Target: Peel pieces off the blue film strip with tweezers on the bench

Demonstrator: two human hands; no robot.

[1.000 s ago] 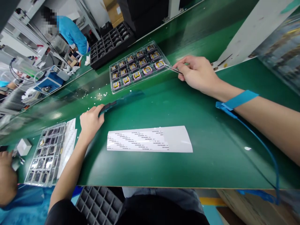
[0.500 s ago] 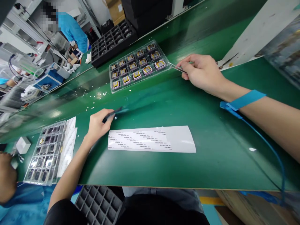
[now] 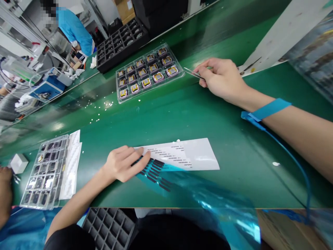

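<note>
My left hand [image 3: 125, 162] pinches a clear blue film sheet [image 3: 197, 198] with several black strips on it, lying over the left end of a white label sheet [image 3: 197, 156] near the table's front edge. My right hand [image 3: 223, 81], with a blue wrist strap [image 3: 267, 108], grips metal tweezers [image 3: 191, 73]. Their tip points at the right end of a clear tray [image 3: 177, 74] of yellow-and-pink parts, a little apart from it.
A black compartment tray [image 3: 119, 45] lies behind the clear tray. Another clear tray [image 3: 44, 173] with dark parts and papers sits front left, beside another person's hand [image 3: 5, 194]. A person in blue works at the far left. White crumbs dot the green mat [image 3: 182, 114].
My left hand pulled the blue film toward me, from the mat's middle onto the label sheet's left end. My right hand drew the tweezers slightly away from the tray.
</note>
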